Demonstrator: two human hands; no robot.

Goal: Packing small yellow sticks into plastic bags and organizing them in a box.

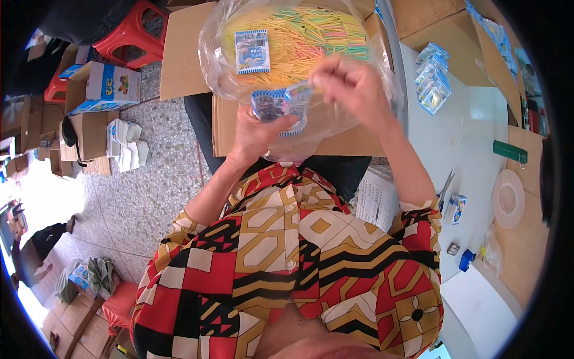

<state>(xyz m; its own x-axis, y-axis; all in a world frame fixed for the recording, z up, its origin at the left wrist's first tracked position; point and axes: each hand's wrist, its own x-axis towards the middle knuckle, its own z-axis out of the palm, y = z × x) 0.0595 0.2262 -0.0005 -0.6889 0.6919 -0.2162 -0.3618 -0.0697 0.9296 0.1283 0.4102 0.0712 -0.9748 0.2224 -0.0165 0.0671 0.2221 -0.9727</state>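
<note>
My left hand (254, 134) is closed around small blue-and-white plastic packets (270, 106), its thumb lying across their front. At the packets' upper right corner, the fingertips of my right hand (354, 90) are pinched together on the edge. Whatever else those fingertips hold is hidden. Just beyond both hands stands a cardboard box (224, 128) lined with a clear plastic bag (209, 54). Many thin yellow, orange, pink and green sticks (299, 36) fill the bag. One flat blue-and-white packet (252, 52) lies on top of the sticks, at the left.
On the pale table (472, 131) at my right lie several filled packets (433, 81), scissors (446, 185), a green tool (510, 152) and a round white lid (509, 197). A white plastic basket (376, 194) sits below. Red stools (133, 36) and cartons (110, 87) stand on the left.
</note>
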